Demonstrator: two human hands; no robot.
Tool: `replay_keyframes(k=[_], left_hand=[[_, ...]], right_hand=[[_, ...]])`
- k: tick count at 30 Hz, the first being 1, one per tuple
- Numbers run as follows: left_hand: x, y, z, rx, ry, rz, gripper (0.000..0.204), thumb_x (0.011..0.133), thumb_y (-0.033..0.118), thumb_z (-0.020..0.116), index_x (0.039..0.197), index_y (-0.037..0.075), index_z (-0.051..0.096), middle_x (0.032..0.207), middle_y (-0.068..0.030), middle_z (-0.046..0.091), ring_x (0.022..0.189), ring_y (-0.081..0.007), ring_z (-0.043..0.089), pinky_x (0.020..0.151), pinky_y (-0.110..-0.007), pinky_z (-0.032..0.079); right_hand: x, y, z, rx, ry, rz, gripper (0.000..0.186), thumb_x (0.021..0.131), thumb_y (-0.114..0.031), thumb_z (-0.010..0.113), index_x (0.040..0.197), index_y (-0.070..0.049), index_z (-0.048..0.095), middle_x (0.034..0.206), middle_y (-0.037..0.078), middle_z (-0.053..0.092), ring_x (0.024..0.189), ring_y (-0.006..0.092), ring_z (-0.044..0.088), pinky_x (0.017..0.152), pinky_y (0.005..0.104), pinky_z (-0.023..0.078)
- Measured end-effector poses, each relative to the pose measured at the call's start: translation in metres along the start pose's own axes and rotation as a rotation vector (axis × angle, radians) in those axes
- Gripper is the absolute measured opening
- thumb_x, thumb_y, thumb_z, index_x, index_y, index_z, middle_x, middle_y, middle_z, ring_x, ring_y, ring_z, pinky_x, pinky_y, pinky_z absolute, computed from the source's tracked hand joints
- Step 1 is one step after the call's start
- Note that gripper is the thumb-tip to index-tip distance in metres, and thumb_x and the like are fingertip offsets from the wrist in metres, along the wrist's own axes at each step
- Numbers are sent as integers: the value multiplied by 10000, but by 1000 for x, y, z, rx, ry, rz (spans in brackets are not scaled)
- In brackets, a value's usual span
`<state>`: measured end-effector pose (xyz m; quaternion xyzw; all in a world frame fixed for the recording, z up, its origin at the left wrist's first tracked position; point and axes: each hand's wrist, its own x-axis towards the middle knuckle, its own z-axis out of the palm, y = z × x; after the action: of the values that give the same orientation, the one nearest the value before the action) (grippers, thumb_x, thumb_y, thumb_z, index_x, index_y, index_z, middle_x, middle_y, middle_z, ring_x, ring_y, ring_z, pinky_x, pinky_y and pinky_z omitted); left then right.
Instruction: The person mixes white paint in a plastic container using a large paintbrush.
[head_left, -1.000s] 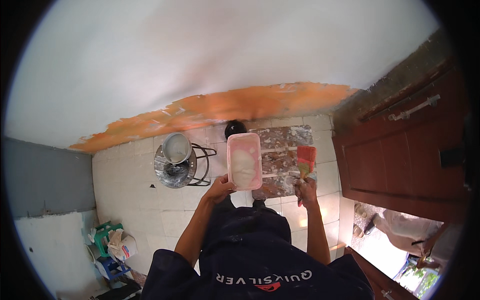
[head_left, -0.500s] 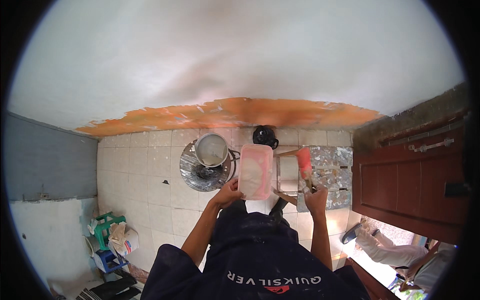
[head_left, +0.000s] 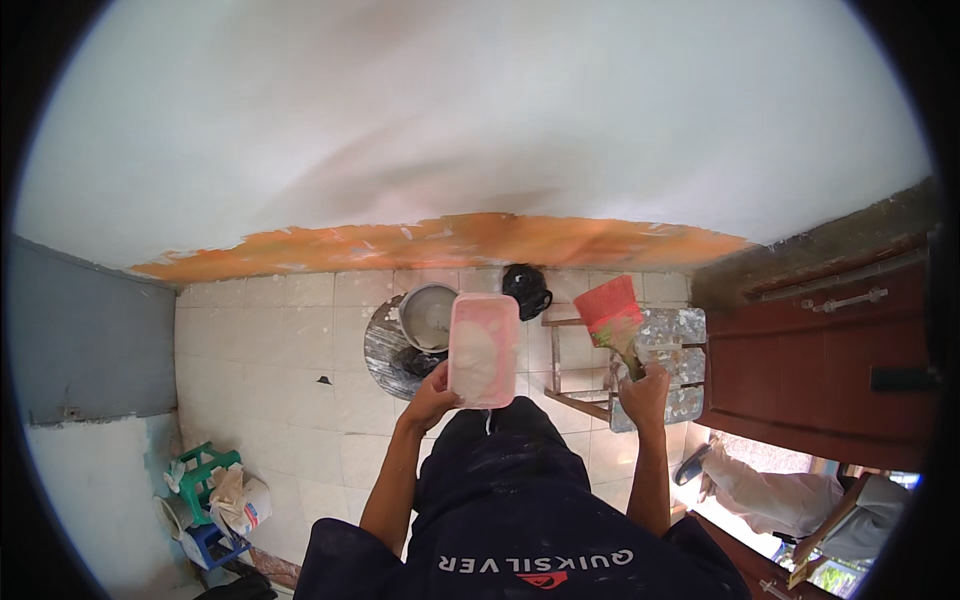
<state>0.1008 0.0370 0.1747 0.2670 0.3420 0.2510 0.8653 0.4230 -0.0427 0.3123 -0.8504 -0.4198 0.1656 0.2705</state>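
Note:
My left hand (head_left: 432,399) grips the near left edge of a pink rectangular plastic tub (head_left: 509,350). Pale, creamy paste (head_left: 473,355) covers much of the inside of the tub. In my right hand (head_left: 644,392) is a wide flat tool (head_left: 608,306) with a red head and a smeared greenish-brown handle. Whether the head is bristle or blade, I cannot tell. Its broad face shows, apart from the tub and the wall. Ahead stands a wall (head_left: 480,120), whitish above, with a ragged orange strip (head_left: 480,243) along its foot.
A bucket of greyish paste (head_left: 428,318) rests on a round splattered stool (head_left: 383,350). Beside it lies a black bundle (head_left: 526,290). A splattered wooden stool (head_left: 678,370) stands right, near a brown door (head_left: 800,350). Stacked plastic stools (head_left: 208,480) sit left. Another person (head_left: 780,490) is lower right.
The red-headed tool has turned from edge-on to show its broad face. My left hand and the tub have shifted slightly left in the picture, while the whole view has moved a little.

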Motion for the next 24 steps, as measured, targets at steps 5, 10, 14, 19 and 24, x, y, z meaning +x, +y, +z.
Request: replay_keyframes(k=[5,10,14,19,24], left_hand=[[-11,-11,-6,-98,-29,26,713,656,-6,532,1340,28,336,1248,-93,492,1119,-213,522,914,-377,470],[-22,-20,-11,-43,96,50,728,636,20,582,1324,0,344,1240,-118,509,1126,-248,525,962,-408,437],[-25,-24,-1,-91,154,44,740,601,16,600,1296,-47,354,1243,-143,509,1144,-275,516,987,-422,415],[-32,-25,-1,-83,170,51,718,619,41,597,1288,-57,356,1232,-152,513,1131,-278,527,968,-428,437],[-48,-21,-13,-85,213,123,737,638,138,644,1279,-74,348,1230,-186,499,1112,-312,534,961,-457,439]], right_hand=[[3,40,-6,-108,68,33,223,642,-144,676,681,68,619,647,242,602,638,404,606,619,449,467],[10,157,-11,-319,285,141,155,571,-58,599,647,74,574,621,253,588,616,419,601,597,474,473],[0,241,18,-358,300,210,181,590,-79,601,705,53,559,665,258,596,645,430,604,617,492,485],[-1,251,44,-329,248,348,246,605,-105,608,784,49,541,732,278,599,722,444,606,699,514,482],[-11,239,65,-582,428,122,559,686,-177,641,1129,114,463,1174,343,470,1127,468,445,998,479,346]])
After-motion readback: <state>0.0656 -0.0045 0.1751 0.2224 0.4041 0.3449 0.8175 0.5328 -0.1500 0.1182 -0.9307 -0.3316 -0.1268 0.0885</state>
